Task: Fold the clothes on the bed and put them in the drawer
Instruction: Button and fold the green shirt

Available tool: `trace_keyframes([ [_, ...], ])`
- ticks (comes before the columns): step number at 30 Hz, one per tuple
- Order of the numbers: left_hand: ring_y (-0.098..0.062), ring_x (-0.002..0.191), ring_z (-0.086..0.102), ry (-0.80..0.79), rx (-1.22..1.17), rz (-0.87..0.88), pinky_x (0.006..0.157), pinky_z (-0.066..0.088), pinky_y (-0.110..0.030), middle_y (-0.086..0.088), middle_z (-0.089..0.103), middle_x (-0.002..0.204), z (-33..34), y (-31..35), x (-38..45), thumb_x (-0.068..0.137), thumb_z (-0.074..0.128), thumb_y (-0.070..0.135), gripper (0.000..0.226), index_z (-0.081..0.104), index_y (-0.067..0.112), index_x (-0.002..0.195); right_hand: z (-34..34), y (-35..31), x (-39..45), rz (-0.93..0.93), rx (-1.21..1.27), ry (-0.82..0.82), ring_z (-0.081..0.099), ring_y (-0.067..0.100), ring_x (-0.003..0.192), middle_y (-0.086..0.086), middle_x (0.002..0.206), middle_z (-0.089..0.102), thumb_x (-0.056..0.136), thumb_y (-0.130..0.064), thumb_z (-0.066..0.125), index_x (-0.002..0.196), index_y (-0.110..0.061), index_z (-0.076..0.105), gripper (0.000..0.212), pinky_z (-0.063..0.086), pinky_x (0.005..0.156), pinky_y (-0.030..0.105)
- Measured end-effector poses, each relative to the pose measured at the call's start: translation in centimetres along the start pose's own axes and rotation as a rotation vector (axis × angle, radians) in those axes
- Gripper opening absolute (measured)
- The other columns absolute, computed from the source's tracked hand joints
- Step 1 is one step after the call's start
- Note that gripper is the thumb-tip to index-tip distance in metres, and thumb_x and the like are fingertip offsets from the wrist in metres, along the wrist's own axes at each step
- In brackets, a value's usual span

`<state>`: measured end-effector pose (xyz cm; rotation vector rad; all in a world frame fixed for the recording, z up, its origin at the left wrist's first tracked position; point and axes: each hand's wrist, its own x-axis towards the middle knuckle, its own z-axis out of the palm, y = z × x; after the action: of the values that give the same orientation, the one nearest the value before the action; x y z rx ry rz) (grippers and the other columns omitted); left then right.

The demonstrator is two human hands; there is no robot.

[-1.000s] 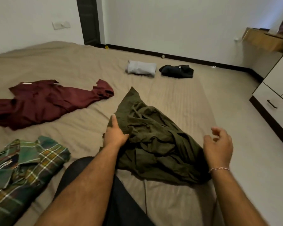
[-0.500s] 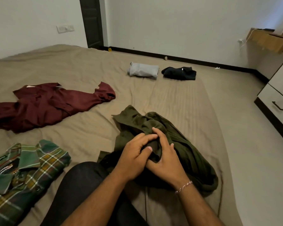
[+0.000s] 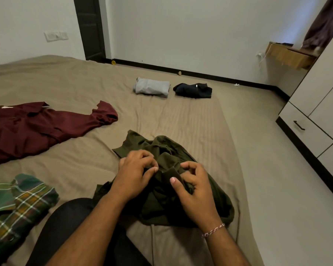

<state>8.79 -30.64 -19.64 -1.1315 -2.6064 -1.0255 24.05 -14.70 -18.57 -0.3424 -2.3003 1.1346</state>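
A crumpled olive green garment [image 3: 161, 200] lies on the tan bed [image 3: 181, 120] right in front of me. My left hand [image 3: 136, 173] pinches a fold of it at the top. Beside it, my right hand [image 3: 195, 187] grips another fold, with its fingers curled into the cloth. A maroon shirt [image 3: 38, 129] lies spread at the left. A green plaid shirt [image 3: 17, 204] is bunched at the lower left. Far across the bed sit a folded grey garment [image 3: 152, 87] and a folded black garment [image 3: 193, 90]. A white drawer [image 3: 304, 129] with a dark handle is at the right.
My dark-trousered knee [image 3: 65, 227] rests on the bed below the olive garment. A white cabinet [image 3: 327, 89] stands along the right, with a strip of floor [image 3: 277, 169] between it and the bed. A wooden shelf [image 3: 290, 54] hangs on the far wall.
My hands came together on the olive garment, then moved slightly apart, each now holding its own fold. The garment was gathered closer to me.
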Motion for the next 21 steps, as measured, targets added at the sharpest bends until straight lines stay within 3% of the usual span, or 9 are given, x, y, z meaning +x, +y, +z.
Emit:
trace_keyframes([
  [3,-0.003,0.086,0.058,-0.064,-0.092,0.130,0.093,0.046,-0.039,0.018,0.060,0.088,-0.5,1.2,-0.4,0.104,0.045,0.042,0.012,0.051,0.040,0.094,-1.1,0.2,-0.6,0.013,-0.071,0.132,0.053,0.003,0.114,-0.026,0.111,0.052,0.085,-0.049,0.073,0.078,-0.032,0.071,0.019,0.045,0.096,0.022],
  [5,-0.008,0.072,0.057,-0.057,-0.182,0.179,0.075,0.048,-0.035,0.014,0.057,0.078,-0.8,2.0,-0.8,0.106,0.042,0.041,0.012,0.048,0.038,0.095,-1.9,1.0,-1.3,-0.108,-0.267,0.203,0.052,0.006,0.106,-0.021,0.107,0.056,0.086,-0.042,0.075,0.081,-0.031,0.073,0.013,0.044,0.091,0.025],
  [7,-0.006,0.080,0.058,-0.102,-0.142,0.222,0.074,0.049,-0.033,0.018,0.059,0.087,-1.0,2.1,-1.1,0.102,0.050,0.044,0.005,0.052,0.040,0.103,-2.0,1.8,-2.0,-0.200,-0.385,0.190,0.052,0.010,0.102,-0.017,0.105,0.059,0.088,-0.042,0.069,0.086,-0.029,0.074,0.015,0.045,0.088,0.032],
  [9,0.001,0.105,0.053,-0.224,0.006,0.263,0.093,0.044,-0.027,0.025,0.055,0.111,-0.8,1.8,-1.3,0.093,0.060,0.054,0.033,0.051,0.045,0.124,-1.9,1.9,-2.5,-0.162,-0.363,0.185,0.055,0.009,0.097,-0.019,0.098,0.061,0.091,-0.045,0.062,0.089,-0.028,0.073,0.021,0.049,0.084,0.037],
  [11,-0.001,0.116,0.044,-0.223,0.118,0.241,0.101,0.040,-0.027,0.023,0.047,0.122,0.2,1.5,-1.4,0.090,0.064,0.054,0.049,0.047,0.047,0.136,-1.7,1.6,-2.6,-0.087,-0.232,0.216,0.059,0.006,0.093,-0.020,0.093,0.064,0.095,-0.047,0.058,0.091,-0.026,0.072,0.026,0.053,0.083,0.036],
  [15,-0.012,0.103,0.046,0.054,0.245,0.002,0.091,0.049,-0.037,0.013,0.046,0.105,0.7,0.9,-0.2,0.091,0.068,0.037,0.028,0.063,0.040,0.118,-2.0,1.2,-2.1,0.178,0.205,0.210,0.072,0.013,0.094,-0.010,0.094,0.076,0.098,-0.042,0.060,0.101,-0.023,0.072,0.023,0.058,0.084,0.026],
  [18,-0.015,0.109,0.048,0.076,0.309,-0.133,0.092,0.047,-0.037,0.012,0.051,0.109,0.1,-0.3,0.4,0.092,0.069,0.038,0.019,0.070,0.039,0.111,-3.1,0.7,-1.9,0.312,0.461,0.257,0.076,0.020,0.092,0.001,0.096,0.080,0.100,-0.019,0.062,0.117,-0.023,0.063,0.017,0.062,0.080,0.036],
  [21,-0.015,0.109,0.054,0.027,0.193,-0.142,0.093,0.047,-0.042,0.016,0.059,0.108,-0.5,-1.3,1.1,0.095,0.065,0.035,0.009,0.066,0.039,0.103,-4.5,1.0,-1.9,0.276,0.578,0.306,0.076,0.020,0.082,0.010,0.091,0.079,0.103,-0.009,0.058,0.122,-0.026,0.058,0.026,0.061,0.070,0.029],
])
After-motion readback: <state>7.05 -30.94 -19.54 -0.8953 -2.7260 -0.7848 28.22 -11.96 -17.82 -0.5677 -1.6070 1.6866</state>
